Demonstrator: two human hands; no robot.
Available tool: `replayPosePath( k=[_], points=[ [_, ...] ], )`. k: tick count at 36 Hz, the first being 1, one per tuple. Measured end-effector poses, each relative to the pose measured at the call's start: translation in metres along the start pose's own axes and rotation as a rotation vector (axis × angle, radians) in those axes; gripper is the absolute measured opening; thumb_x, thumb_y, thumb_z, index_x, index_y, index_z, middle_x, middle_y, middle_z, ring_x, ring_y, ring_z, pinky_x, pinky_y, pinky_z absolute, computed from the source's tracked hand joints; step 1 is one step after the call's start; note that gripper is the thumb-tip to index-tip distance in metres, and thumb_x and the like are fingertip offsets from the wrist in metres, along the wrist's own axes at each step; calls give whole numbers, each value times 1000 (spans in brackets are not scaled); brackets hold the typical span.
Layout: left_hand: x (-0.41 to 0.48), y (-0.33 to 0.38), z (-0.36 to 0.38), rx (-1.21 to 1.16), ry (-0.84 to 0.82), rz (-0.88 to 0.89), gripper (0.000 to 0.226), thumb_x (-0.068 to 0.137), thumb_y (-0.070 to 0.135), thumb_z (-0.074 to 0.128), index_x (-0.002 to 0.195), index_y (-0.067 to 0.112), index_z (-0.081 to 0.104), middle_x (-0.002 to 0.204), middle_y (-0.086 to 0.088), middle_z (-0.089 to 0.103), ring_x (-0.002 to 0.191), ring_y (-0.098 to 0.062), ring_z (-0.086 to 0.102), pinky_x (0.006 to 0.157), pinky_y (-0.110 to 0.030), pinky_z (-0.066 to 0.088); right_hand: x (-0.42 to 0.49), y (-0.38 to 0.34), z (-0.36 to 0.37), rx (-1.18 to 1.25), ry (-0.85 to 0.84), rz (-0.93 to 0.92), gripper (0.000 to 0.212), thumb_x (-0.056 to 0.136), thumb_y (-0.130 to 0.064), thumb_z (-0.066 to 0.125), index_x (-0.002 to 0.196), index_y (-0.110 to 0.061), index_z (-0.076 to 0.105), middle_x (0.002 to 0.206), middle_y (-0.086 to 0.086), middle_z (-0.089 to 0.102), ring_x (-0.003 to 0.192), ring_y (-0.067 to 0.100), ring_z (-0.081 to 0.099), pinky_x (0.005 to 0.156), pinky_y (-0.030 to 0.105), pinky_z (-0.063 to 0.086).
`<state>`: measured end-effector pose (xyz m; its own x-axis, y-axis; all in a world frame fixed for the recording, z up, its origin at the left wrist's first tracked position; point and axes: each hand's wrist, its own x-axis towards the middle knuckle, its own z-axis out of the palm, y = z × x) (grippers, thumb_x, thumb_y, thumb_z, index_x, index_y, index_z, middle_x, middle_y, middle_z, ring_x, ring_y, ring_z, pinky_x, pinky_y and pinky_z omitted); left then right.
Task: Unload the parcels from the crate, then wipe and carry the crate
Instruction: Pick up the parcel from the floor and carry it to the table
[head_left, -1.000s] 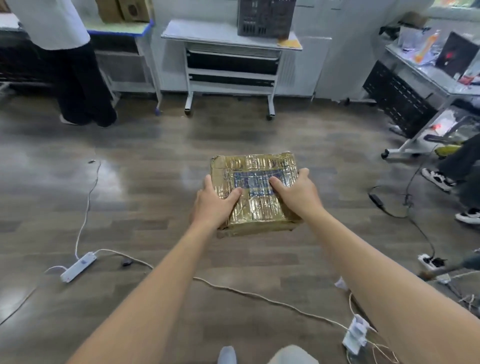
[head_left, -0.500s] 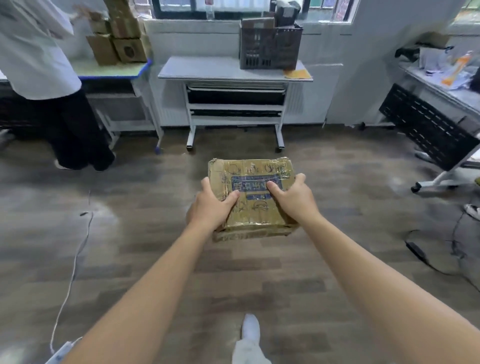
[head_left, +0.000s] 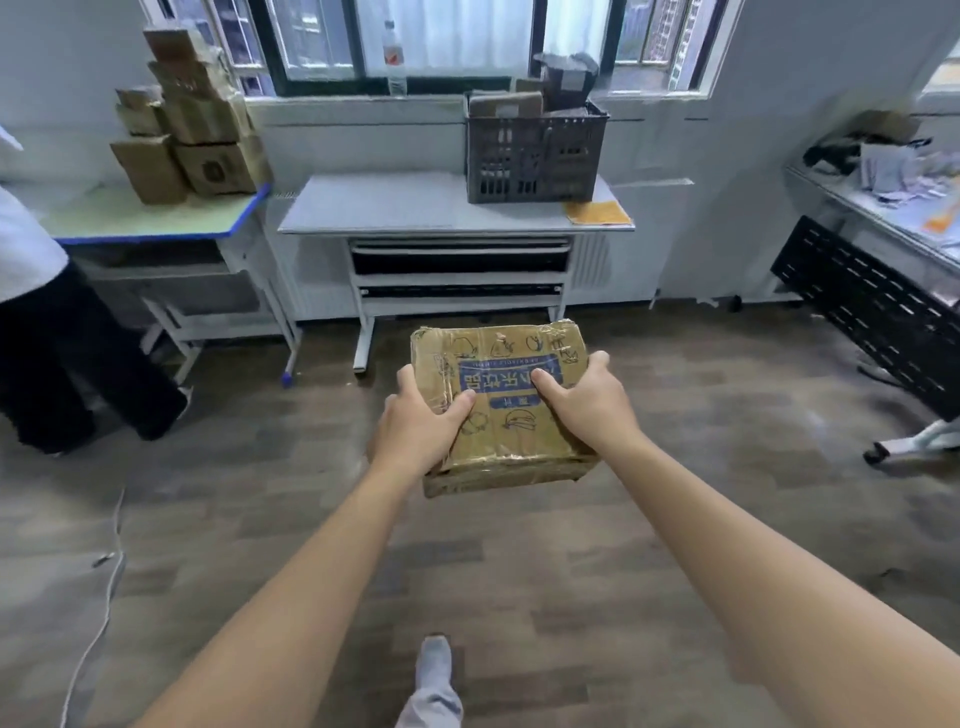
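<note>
Left hand (head_left: 415, 428) and right hand (head_left: 589, 408) clamp the tape-wrapped brown cardboard parcel (head_left: 511, 423) by its sides, my thumbs on top, above the wood floor (head_left: 519, 571). Beyond my grip, the dark slatted plastic crate (head_left: 535, 161) stands on a grey table (head_left: 374, 205) and holds other parcels (head_left: 506, 106).

A bottle (head_left: 395, 52) stands on the windowsill (head_left: 332, 101); a white cable (head_left: 115, 587) trails across the wooden floor (head_left: 545, 561).

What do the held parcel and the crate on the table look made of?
Parcel: brown cardboard wrapped in glossy clear tape, judging by the wrinkled sheen. Crate: likely dark grey moulded plastic, matte, with slotted lattice walls.
</note>
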<state>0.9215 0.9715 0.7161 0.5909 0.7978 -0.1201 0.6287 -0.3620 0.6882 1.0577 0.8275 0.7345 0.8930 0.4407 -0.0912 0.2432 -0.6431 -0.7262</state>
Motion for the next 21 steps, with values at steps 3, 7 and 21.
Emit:
replayPosePath(
  k=[3,7,21],
  points=[
    [62,17,-2,-15,-14,40,75,84,68,56,138,24,28,129,-6,54,113,-29,54,89,-39,48,57,-19,7,0,32,1,70,87,-58,60,130,-8,37,112,5,61,102,26,60,82,41,52],
    [144,44,-8,23,-33,87,73,85,69,53,136,24,28,128,-7,55,111,-30,56,90,-41,49,130,-48,10,-7,75,26,67,86,-60,60,127,-11,37,107,4,62,98,25,61,81,43,54],
    [380,163,-4,28,-24,217,71,84,68,55,134,23,31,121,-5,57,105,-27,60,82,-42,53,364,-117,-18,21,194,18,58,87,-58,60,117,-13,39,104,1,61,90,21,60,75,38,52]
  ],
)
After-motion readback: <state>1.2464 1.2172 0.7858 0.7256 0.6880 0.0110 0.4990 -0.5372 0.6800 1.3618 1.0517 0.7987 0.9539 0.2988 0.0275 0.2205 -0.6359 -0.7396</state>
